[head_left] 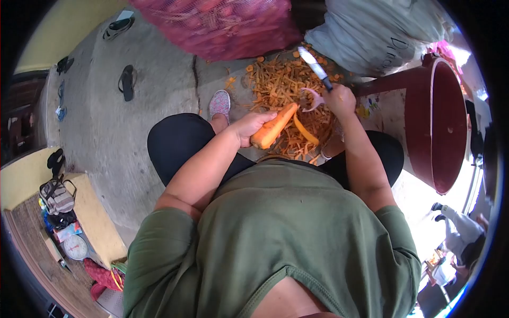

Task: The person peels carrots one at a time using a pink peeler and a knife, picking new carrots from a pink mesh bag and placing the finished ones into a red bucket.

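My left hand (251,127) is wrapped round a large peeled carrot (274,127), held at a slant over the floor between my knees. A long orange peel strip (306,131) curves down beside its right side. In my right hand (341,99) are two tools: a knife (314,62) with a dark handle, its blade pointing up and away, and a pale pink Y-shaped peeler (314,99) whose head faces the carrot. Below both hands spreads a pile of carrot peelings (278,79) with a few cut rounds among them.
Ahead stands a full pink mesh sack (228,26), beside a pale grey sack (376,34). A dark red barrel (419,127) lies on its side at the right. Sandals (126,83) rest on the concrete floor (154,69). Bags and a dial scale (75,247) sit lower left. Another person (461,233) is at far right.
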`<state>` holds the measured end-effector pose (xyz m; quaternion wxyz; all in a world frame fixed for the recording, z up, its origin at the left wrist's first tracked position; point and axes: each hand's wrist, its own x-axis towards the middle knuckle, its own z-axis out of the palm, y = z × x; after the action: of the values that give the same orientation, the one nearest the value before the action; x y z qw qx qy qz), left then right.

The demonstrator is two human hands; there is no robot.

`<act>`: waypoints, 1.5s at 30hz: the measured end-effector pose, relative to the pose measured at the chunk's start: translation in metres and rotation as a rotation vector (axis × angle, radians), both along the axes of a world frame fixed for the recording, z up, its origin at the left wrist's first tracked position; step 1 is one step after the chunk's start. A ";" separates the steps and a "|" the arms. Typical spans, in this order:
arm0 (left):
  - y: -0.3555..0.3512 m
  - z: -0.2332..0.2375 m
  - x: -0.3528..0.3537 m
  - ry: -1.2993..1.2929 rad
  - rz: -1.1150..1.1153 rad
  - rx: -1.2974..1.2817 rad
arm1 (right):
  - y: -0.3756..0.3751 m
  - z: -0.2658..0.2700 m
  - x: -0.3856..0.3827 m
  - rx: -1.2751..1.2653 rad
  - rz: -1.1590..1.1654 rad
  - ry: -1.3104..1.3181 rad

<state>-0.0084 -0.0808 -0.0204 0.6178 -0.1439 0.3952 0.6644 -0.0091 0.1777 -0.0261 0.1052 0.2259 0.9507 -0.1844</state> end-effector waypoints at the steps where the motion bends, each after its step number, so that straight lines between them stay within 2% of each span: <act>1: -0.003 0.005 -0.001 -0.012 -0.002 0.011 | 0.002 0.000 -0.001 0.009 -0.086 0.035; 5: -0.012 -0.003 -0.009 -0.067 0.019 -0.033 | -0.052 0.015 -0.003 -0.184 0.130 0.048; 7: -0.010 -0.004 -0.006 -0.039 0.105 -0.068 | -0.085 0.034 0.007 -0.342 0.342 0.062; 9: -0.005 -0.014 -0.004 -0.045 0.210 -0.020 | -0.100 0.034 0.009 -0.225 0.596 0.149; 11: -0.012 -0.031 -0.007 -0.111 0.169 -0.039 | -0.091 0.018 -0.003 -0.209 0.453 -0.006; 12: -0.016 -0.031 -0.008 -0.097 0.118 -0.054 | -0.077 0.001 -0.010 -0.227 0.282 -0.032; 13: -0.021 -0.027 -0.010 -0.083 0.064 -0.070 | -0.057 -0.012 -0.021 -0.122 0.188 -0.038; 14: -0.024 -0.025 -0.012 -0.068 0.010 -0.086 | -0.036 -0.016 -0.030 0.000 0.091 -0.151; 15: -0.025 -0.023 -0.013 -0.084 0.025 -0.095 | -0.007 -0.047 -0.030 0.167 0.099 -0.026; 16: -0.026 -0.021 -0.015 -0.099 0.037 -0.105 | -0.006 -0.038 -0.033 0.093 -0.062 -0.062; 19: -0.028 -0.024 -0.016 -0.114 0.090 -0.127 | -0.042 -0.022 -0.035 0.038 0.127 -0.014; 21: -0.026 -0.028 -0.015 -0.117 0.150 -0.157 | -0.081 -0.005 -0.024 -0.253 0.299 -0.013; 23: -0.020 -0.032 -0.015 -0.119 0.217 -0.208 | -0.113 0.012 -0.011 -0.292 0.545 0.088; 24: -0.019 -0.034 -0.010 -0.212 0.339 -0.132 | -0.113 0.008 -0.011 -0.303 0.516 0.021; 27: -0.031 -0.033 -0.014 -0.047 0.155 -0.125 | -0.101 -0.013 -0.023 -0.305 0.385 -0.102; 28: -0.035 -0.028 -0.014 -0.017 0.137 -0.093 | -0.090 -0.023 -0.031 -0.215 0.348 -0.028; 30: -0.042 -0.030 -0.013 -0.064 0.113 -0.099 | -0.064 -0.025 -0.045 -0.089 0.160 -0.104; 31: -0.043 -0.030 -0.014 -0.086 0.096 -0.098 | -0.051 -0.034 -0.045 0.105 0.198 -0.016; 33: -0.043 -0.026 -0.014 -0.070 0.111 -0.123 | -0.046 -0.038 -0.045 0.087 0.027 -0.049; 37: -0.045 -0.038 -0.013 -0.062 0.181 -0.135 | -0.103 -0.010 -0.032 -0.330 0.223 0.022; 39: -0.046 -0.045 -0.009 -0.029 0.284 -0.071 | -0.124 -0.004 -0.019 -0.310 0.500 0.043; 40: -0.039 -0.035 -0.011 -0.136 0.336 -0.164 | -0.125 -0.005 -0.020 -0.295 0.518 0.043; 42: -0.045 -0.041 -0.012 -0.053 0.202 -0.131 | -0.123 -0.014 -0.021 -0.264 0.560 0.041; 43: -0.049 -0.043 -0.012 -0.014 0.136 -0.116 | -0.114 -0.023 -0.029 -0.183 0.484 -0.023; 44: -0.053 -0.044 -0.012 -0.036 0.111 -0.100 | -0.099 -0.028 -0.039 -0.128 0.311 -0.078; 45: -0.054 -0.042 -0.011 -0.056 0.123 -0.106 | -0.071 -0.051 -0.049 -0.086 0.218 -0.120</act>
<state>-0.0199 -0.1345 -0.0624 0.5782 -0.2188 0.4029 0.6748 -0.0580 0.1069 -0.0772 0.1908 0.1271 0.9529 -0.1988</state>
